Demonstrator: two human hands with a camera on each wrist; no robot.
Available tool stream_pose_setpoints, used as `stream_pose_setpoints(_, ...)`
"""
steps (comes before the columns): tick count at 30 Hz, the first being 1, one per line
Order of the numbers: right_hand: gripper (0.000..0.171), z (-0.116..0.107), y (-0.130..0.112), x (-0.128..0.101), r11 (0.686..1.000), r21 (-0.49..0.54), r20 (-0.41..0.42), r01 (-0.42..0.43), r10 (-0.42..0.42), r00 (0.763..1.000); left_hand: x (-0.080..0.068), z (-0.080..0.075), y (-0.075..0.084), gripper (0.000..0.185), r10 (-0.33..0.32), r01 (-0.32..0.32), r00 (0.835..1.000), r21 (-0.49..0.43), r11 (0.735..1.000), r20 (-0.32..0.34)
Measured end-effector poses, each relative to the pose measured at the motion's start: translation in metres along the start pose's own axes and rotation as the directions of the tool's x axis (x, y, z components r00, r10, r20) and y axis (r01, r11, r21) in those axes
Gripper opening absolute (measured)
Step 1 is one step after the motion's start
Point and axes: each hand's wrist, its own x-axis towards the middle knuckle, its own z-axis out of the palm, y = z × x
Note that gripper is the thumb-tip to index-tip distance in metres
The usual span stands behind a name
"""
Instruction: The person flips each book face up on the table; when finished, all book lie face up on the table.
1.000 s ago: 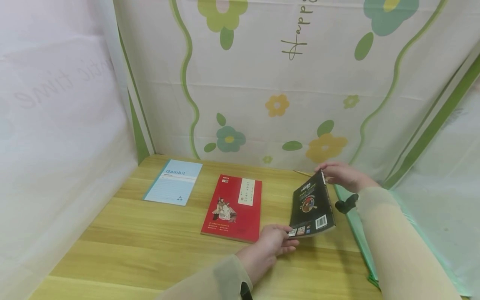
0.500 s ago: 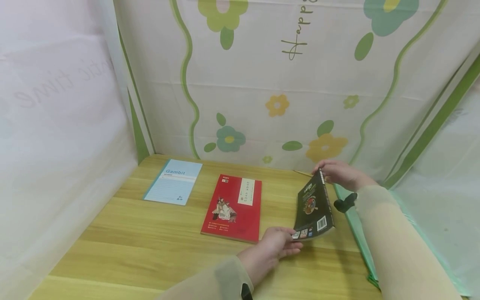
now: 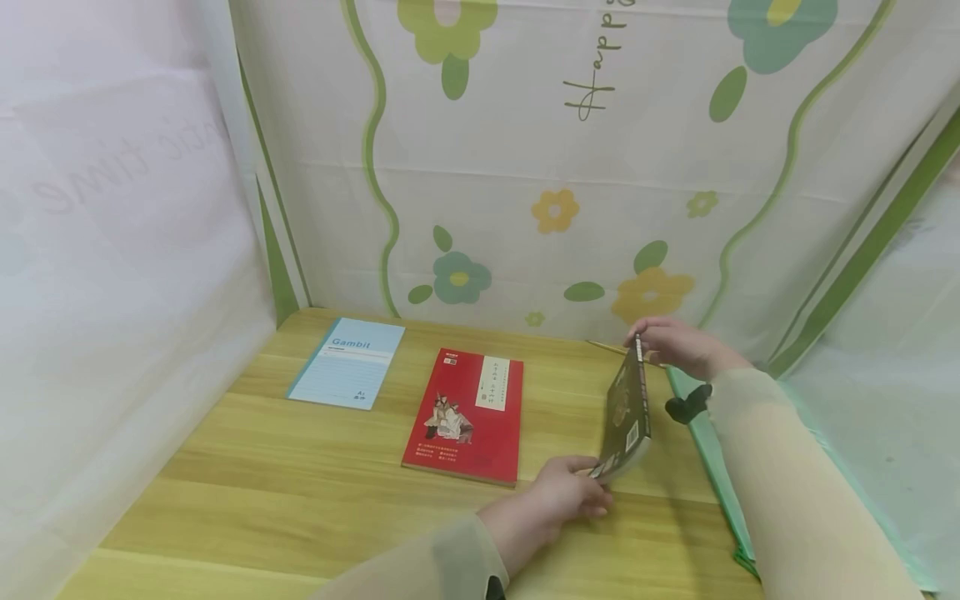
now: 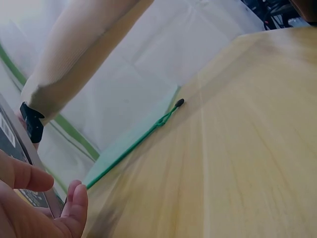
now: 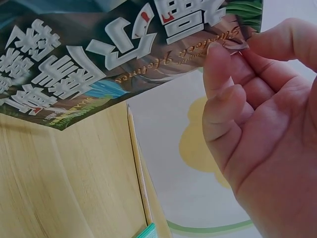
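Note:
Both hands hold a dark book [image 3: 628, 408] up on its edge at the right side of the table, its back cover with a barcode turned toward the left. My left hand [image 3: 561, 497] pinches the near lower corner between thumb and fingers. At the far top corner, my right hand [image 3: 678, 346] grips the book's edge. In the right wrist view the front cover [image 5: 119, 54] shows large white characters, and the right thumb and fingers pinch its corner. A red book [image 3: 468, 417] lies flat just left of the left hand.
A light blue notebook [image 3: 347, 364] marked Gambit lies at the back left of the wooden table [image 3: 300, 500]. Behind the dark book lies a thin stick [image 5: 138, 163]. A pale green flat item with a dark green edge [image 4: 129, 148] runs along the right side. Floral curtains enclose the table.
The dark book has turned more edge-on, so its back cover looks narrower. The left hand has shifted slightly right with its corner. The red book and notebook have not moved.

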Motion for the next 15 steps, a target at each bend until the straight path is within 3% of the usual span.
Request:
stream_pose_setpoints(11,0.024,0.001,0.002,0.003,0.999,-0.031,-0.011,-0.007,0.007,1.000,-0.003,0.009,0.000,0.056,-0.023,0.029,0.997,0.089,0.996,-0.067)
stream_pose_setpoints(15,0.014,0.001,0.003,0.004,1.000,-0.020,-0.030,-0.012,0.011,0.999,-0.002,0.011,-0.004,0.038,-0.023,0.029,0.997,0.089,0.996,-0.073)
